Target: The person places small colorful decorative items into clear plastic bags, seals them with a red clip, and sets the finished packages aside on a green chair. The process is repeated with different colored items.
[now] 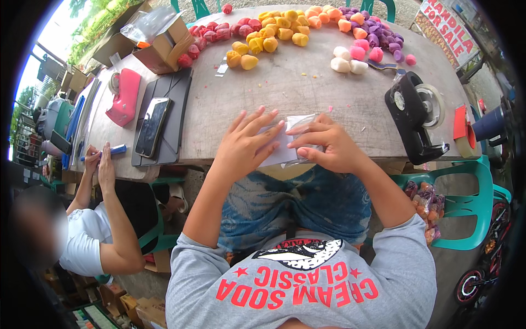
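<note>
My left hand (248, 142) lies with spread fingers over a small sheet of white paper (279, 149) at the table's near edge. Opposite it, my right hand (328, 142) rests with bent fingers on a clear plastic wrapper (302, 120) that partly covers the paper. The fingertips of both hands nearly meet there. Whether my right fingers pinch the plastic, I cannot tell. Beyond the hands, yellow (283, 28), red (211, 33), orange (328, 14), purple (380, 35), pink (358, 51) and white (345, 63) rosebud-shaped pieces lie in groups on the table (287, 86).
A black tape dispenser (411, 119) and a tape roll (464, 131) stand at right. At left are a phone (152, 127) on a dark tablet case (174, 107), a pink tape dispenser (125, 96) and an open cardboard box (164, 49). A co-worker's hands (100, 164) hold a blue item (117, 149).
</note>
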A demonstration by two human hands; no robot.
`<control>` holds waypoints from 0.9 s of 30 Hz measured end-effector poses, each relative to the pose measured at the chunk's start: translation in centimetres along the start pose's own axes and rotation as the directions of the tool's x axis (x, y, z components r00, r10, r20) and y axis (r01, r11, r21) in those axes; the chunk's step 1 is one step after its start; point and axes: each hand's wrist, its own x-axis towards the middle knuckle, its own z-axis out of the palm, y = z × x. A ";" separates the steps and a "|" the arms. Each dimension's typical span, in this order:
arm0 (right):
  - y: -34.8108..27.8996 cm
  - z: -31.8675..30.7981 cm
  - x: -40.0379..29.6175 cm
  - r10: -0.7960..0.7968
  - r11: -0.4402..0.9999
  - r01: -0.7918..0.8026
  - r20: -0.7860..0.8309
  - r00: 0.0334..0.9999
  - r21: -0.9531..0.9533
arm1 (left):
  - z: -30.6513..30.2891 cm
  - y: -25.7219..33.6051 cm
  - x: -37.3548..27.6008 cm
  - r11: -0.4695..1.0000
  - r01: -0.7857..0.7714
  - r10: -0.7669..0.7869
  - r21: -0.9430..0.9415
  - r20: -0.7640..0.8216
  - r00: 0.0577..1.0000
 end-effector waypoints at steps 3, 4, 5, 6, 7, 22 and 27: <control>-1.2 -0.1 0.3 0.206 0.971 -0.192 0.093 0.974 -0.143 | 0.2 -0.1 0.2 0.998 0.019 -0.016 0.058 -0.051 0.999; -1.1 0.0 0.4 0.219 0.972 -0.211 0.083 0.972 -0.100 | 0.2 0.1 0.2 0.998 0.045 -0.041 0.045 -0.067 0.997; -0.8 0.2 0.5 0.232 0.972 -0.228 0.074 0.970 -0.058 | 0.0 0.5 0.3 0.994 0.078 -0.082 -0.073 -0.045 0.996; -0.7 0.2 0.6 0.244 0.970 -0.244 0.067 0.967 -0.015 | -0.6 1.3 0.5 0.975 0.116 -0.121 -0.189 -0.017 0.992; -0.7 0.1 0.6 0.239 0.971 -0.238 0.084 0.967 -0.025 | -1.0 1.7 0.7 0.941 0.154 -0.157 -0.300 0.015 0.988; -0.3 0.3 0.4 0.142 0.988 -0.135 0.093 0.985 -0.078 | -0.5 -0.4 0.8 0.892 0.082 -0.118 -0.445 -0.055 0.991; -0.4 -0.4 0.6 0.189 0.980 -0.193 0.075 0.979 0.040 | 0.3 -0.9 0.7 0.900 0.070 -0.113 -0.429 -0.075 0.991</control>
